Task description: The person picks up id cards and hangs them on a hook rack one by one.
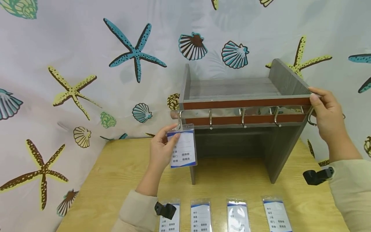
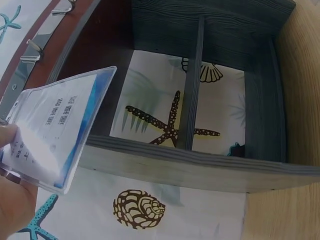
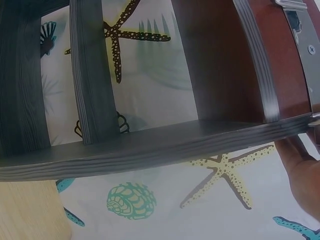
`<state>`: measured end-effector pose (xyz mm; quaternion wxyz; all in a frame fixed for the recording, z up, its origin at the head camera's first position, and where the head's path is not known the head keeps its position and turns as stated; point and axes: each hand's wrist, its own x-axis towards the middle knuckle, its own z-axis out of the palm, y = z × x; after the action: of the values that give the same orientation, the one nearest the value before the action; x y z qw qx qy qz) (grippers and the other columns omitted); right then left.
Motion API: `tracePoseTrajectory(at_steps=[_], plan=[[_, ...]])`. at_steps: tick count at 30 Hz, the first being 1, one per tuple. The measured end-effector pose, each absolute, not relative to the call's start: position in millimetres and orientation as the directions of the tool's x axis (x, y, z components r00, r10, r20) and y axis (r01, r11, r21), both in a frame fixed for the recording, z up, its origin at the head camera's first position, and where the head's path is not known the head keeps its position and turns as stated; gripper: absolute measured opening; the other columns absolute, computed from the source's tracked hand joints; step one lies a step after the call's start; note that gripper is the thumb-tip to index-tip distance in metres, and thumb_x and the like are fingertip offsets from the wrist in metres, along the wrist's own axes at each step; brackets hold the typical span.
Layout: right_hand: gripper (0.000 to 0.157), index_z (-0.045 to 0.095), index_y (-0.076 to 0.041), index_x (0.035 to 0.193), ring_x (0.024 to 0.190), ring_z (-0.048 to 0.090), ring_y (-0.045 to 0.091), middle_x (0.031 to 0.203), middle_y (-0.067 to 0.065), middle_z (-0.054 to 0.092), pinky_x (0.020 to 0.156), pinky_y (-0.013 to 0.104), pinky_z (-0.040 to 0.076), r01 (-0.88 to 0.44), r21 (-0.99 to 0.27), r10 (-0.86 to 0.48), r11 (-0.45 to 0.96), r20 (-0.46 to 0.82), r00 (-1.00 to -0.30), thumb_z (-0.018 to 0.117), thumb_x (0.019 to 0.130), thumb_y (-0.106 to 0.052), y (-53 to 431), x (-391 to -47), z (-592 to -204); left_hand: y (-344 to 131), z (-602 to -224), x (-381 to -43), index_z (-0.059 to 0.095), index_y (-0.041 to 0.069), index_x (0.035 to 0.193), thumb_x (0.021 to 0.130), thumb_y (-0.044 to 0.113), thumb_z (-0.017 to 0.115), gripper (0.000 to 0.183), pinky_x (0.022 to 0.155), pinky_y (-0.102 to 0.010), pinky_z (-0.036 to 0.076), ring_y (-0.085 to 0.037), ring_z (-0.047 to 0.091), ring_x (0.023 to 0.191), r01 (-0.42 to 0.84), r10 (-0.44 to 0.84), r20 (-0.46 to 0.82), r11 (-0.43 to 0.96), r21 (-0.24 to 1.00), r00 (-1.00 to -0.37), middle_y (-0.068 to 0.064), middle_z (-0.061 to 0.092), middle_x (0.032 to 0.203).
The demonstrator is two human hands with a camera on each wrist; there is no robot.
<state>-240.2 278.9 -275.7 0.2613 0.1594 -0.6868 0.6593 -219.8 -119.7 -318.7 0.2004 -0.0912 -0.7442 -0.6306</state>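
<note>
A clear plastic badge holder (image 1: 184,149) with a blue-and-white printed card hangs upright from my left hand (image 1: 162,146), pinched between thumb and fingers at its left side. Its top edge is right at the leftmost metal hook (image 1: 179,120) of a grey wooden shelf (image 1: 269,145). In the left wrist view, the badge holder (image 2: 55,130) stands close in front of the shelf's red-brown front board. At the shelf's upper right corner, my right hand (image 1: 330,119) grips the side panel, thumb on the front. The right wrist view shows only part of that hand (image 3: 302,175) beside the side panel.
Several more hooks (image 1: 243,118) line the metal strip on the shelf front. Along the front of the wooden table (image 1: 124,180) lie several similar badge holders (image 1: 201,217) in a row. Behind the shelf hangs a cloth (image 1: 87,42) printed with starfish and shells.
</note>
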Motion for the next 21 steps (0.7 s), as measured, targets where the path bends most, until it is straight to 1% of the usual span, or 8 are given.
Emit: tracePoseTrajectory(at_steps=[2, 4, 10, 14, 18, 19, 21], plan=[[0.031, 0.049, -0.009, 0.120, 0.090, 0.051, 0.007, 0.099, 0.000, 0.051, 0.073, 0.013, 0.039, -0.578, -0.816, 0.104, 0.016, 0.576, -0.810, 0.044, 0.089, -0.016, 279, -240, -277, -121, -320, -220, 0.061, 0.008, 0.106, 0.080, 0.003, 0.059, 0.026, 0.046, -0.025, 0.048, -0.013, 0.055, 0.056, 0.399, -0.109, 0.426, 0.210, 0.893, -0.898, -0.015, 0.059, 0.083], [0.031, 0.049, -0.008, 0.119, 0.089, 0.051, 0.007, 0.098, 0.001, 0.052, 0.073, 0.013, 0.040, -0.585, -0.811, 0.097, -0.005, 0.582, -0.807, 0.044, 0.089, -0.015, 279, -240, -279, -123, -320, -221, 0.061, 0.008, 0.105, 0.080, 0.003, 0.059, 0.026, 0.046, -0.025, 0.047, -0.014, 0.055, 0.056, 0.414, -0.096, 0.446, 0.237, 0.879, -0.890, -0.014, 0.060, 0.081], [0.030, 0.050, -0.008, 0.118, 0.087, 0.052, 0.007, 0.097, 0.000, 0.053, 0.072, 0.013, 0.040, -0.589, -0.808, 0.100, -0.013, 0.586, -0.804, 0.045, 0.089, -0.015, 278, -241, -279, -120, -313, -214, 0.058, -0.001, 0.106, 0.080, -0.004, 0.057, 0.026, 0.048, -0.029, 0.048, -0.018, 0.054, 0.056, 0.482, -0.070, 0.511, 0.245, 0.841, -0.857, -0.017, 0.058, 0.081], [0.031, 0.049, -0.008, 0.119, 0.088, 0.051, 0.007, 0.098, 0.001, 0.052, 0.073, 0.013, 0.040, -0.590, -0.808, 0.101, -0.011, 0.586, -0.804, 0.045, 0.089, -0.016, 277, -242, -279, -120, -310, -213, 0.057, -0.003, 0.106, 0.079, -0.006, 0.057, 0.027, 0.046, -0.020, 0.043, -0.010, 0.046, 0.053, 0.524, -0.055, 0.552, 0.249, 0.815, -0.832, -0.017, 0.056, 0.082], [0.031, 0.049, -0.009, 0.119, 0.090, 0.050, 0.007, 0.100, 0.000, 0.051, 0.073, 0.013, 0.039, -0.584, -0.812, 0.108, 0.018, 0.582, -0.806, 0.045, 0.089, -0.018, 278, -241, -278, -121, -310, -215, 0.051, -0.003, 0.114, 0.080, -0.006, 0.056, 0.034, 0.047, -0.017, 0.039, -0.007, 0.043, 0.055, 0.532, -0.037, 0.555, 0.238, 0.812, -0.831, -0.015, 0.054, 0.084], [0.032, 0.049, -0.009, 0.119, 0.090, 0.050, 0.007, 0.100, 0.000, 0.051, 0.073, 0.013, 0.039, -0.581, -0.813, 0.110, 0.023, 0.580, -0.807, 0.045, 0.089, -0.018, 278, -241, -278, -121, -310, -215, 0.048, -0.002, 0.117, 0.080, -0.005, 0.056, 0.038, 0.048, -0.017, 0.040, -0.008, 0.044, 0.057, 0.528, -0.034, 0.549, 0.227, 0.818, -0.835, -0.014, 0.054, 0.087], [0.032, 0.049, -0.010, 0.120, 0.091, 0.049, 0.007, 0.101, 0.000, 0.051, 0.073, 0.013, 0.039, -0.576, -0.816, 0.113, 0.043, 0.577, -0.809, 0.045, 0.090, -0.019, 279, -240, -277, -122, -311, -217, 0.043, 0.000, 0.122, 0.081, -0.005, 0.055, 0.044, 0.049, -0.016, 0.038, -0.007, 0.042, 0.056, 0.517, -0.037, 0.536, 0.220, 0.827, -0.843, -0.010, 0.053, 0.088]])
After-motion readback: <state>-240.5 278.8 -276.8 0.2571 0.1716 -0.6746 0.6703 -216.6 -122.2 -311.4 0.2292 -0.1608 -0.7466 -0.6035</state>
